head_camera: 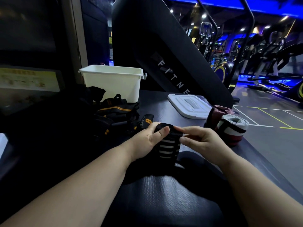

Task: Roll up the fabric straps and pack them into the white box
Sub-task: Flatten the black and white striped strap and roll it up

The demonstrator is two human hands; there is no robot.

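Near the centre of the frame, the left hand (147, 141) grips a black strap with white stripes (168, 145), which is rolled into a thick bundle, fingers curled behind it and thumb pressed across its top. The right hand (200, 138) pinches the roll's right side between thumb and fingertips, the other fingers loosely bent. The roll sits on a dark padded surface (155, 202). The white box (114, 84) stands open at upper centre-left, apart from the hands, and its white lid (188, 105) lies flat to its right. A heap of black and orange straps (114, 112) lies just in front of the box. A red and white rolled strap (232, 128) rests at centre right.
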